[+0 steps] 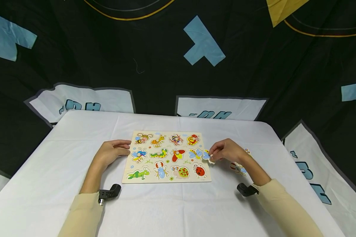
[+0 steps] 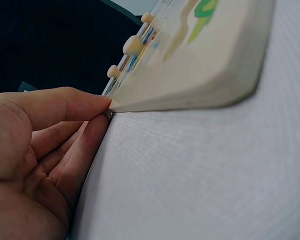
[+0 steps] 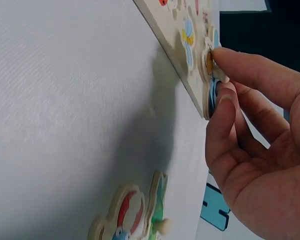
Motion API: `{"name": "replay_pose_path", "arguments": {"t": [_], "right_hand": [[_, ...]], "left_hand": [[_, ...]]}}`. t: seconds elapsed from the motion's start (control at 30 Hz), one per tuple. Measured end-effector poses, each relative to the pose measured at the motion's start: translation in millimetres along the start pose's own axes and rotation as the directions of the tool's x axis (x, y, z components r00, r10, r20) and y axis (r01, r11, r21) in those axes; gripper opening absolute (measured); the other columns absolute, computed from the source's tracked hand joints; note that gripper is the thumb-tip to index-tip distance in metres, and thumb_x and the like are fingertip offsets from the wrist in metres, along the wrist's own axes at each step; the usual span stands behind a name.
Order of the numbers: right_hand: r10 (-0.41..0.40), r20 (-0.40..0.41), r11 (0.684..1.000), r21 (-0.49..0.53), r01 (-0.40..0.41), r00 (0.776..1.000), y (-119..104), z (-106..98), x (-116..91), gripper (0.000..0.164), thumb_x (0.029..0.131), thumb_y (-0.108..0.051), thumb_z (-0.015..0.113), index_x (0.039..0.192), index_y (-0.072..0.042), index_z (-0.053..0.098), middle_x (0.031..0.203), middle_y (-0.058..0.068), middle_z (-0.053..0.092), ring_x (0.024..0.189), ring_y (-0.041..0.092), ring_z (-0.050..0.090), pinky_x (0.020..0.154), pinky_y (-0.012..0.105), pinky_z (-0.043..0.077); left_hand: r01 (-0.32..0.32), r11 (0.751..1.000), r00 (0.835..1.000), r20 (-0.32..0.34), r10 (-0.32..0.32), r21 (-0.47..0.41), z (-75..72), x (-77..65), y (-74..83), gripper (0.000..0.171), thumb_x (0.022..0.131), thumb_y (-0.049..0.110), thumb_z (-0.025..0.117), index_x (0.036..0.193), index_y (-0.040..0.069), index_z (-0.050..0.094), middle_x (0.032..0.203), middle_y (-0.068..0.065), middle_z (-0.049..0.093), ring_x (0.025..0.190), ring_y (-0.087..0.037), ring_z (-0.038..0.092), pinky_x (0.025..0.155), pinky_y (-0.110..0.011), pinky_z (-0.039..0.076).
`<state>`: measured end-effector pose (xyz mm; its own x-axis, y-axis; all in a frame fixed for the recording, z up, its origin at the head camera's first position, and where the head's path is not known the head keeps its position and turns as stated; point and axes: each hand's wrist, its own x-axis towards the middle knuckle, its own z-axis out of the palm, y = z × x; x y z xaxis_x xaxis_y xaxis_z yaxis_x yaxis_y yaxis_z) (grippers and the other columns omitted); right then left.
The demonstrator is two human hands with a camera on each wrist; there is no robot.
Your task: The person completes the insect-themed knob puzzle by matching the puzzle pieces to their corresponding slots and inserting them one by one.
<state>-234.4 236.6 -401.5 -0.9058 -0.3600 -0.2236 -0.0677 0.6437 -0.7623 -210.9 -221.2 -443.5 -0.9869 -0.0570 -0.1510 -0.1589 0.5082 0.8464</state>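
A wooden peg puzzle board (image 1: 151,179) with coloured insect pictures lies on the white table. My left hand (image 1: 110,152) rests at its left edge. Thumb and fingertips touch the rim there in the left wrist view. Round wooden knobs (image 2: 133,45) stand up from the board. My right hand (image 1: 227,150) pinches a blue-winged insect puzzle piece (image 1: 206,154) between thumb and fingers. That piece is tilted over the board's right edge in the right wrist view, beside the matching blue-winged bee picture (image 3: 188,39). My fingers partly hide it.
Right of the board, partly behind my right forearm, lie loose puzzle pieces. One has red-and-white wings (image 3: 131,210); a green piece (image 3: 156,215) with a knob is beside it. The white tablecloth (image 1: 154,210) spreads around, with a black backdrop (image 1: 106,59) behind.
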Motion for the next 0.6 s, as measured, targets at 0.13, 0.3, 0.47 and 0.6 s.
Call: {"name": "replay_pose_path", "arguments": {"t": [0.13,0.3,0.47,0.6], "right_hand": [[-0.01,-0.002,1.0,0.012,0.01,1.0,-3.4,5.3,6.1,0.023,0.076,-0.012,0.085,0.094,-0.002,0.076,0.075,0.001,0.067,0.069,0.015,0.055,0.065,0.033,0.049],[0.002,-0.022,1.0,0.015,-0.001,1.0,-8.1,13.2,14.3,0.021,0.076,-0.011,0.085,0.093,-0.004,0.077,0.077,0.002,0.067,0.07,0.016,0.056,0.067,0.034,0.049],[0.011,-0.039,1.0,0.016,-0.01,0.999,-12.9,21.1,19.8,0.018,0.075,-0.01,0.086,0.091,-0.006,0.077,0.077,0.0,0.068,0.071,0.014,0.057,0.068,0.032,0.05],[-0.003,-0.045,1.0,0.004,0.003,0.999,-16.6,25.6,24.0,0.017,0.075,-0.009,0.086,0.09,-0.007,0.078,0.076,0.0,0.067,0.07,0.014,0.057,0.066,0.029,0.049]], "left_hand": [[-0.003,1.0,1.0,-0.004,0.003,0.001,-0.1,0.0,-0.2,0.052,0.086,0.02,0.077,0.135,0.012,0.066,0.122,-0.013,0.071,0.118,-0.024,0.057,0.104,-0.043,0.038],[-0.001,1.0,1.0,-0.003,0.001,-0.005,0.4,0.1,-0.2,0.051,0.086,0.019,0.076,0.135,0.011,0.066,0.122,-0.013,0.071,0.118,-0.024,0.056,0.103,-0.042,0.038],[0.004,1.0,1.0,-0.003,-0.004,-0.01,0.5,-0.7,1.1,0.05,0.086,0.019,0.076,0.135,0.012,0.066,0.121,-0.013,0.071,0.119,-0.024,0.055,0.104,-0.043,0.038],[0.0,1.0,1.0,-0.005,0.0,-0.005,0.4,-1.0,1.4,0.051,0.086,0.019,0.076,0.135,0.011,0.066,0.122,-0.013,0.071,0.119,-0.025,0.056,0.104,-0.043,0.038]]}}
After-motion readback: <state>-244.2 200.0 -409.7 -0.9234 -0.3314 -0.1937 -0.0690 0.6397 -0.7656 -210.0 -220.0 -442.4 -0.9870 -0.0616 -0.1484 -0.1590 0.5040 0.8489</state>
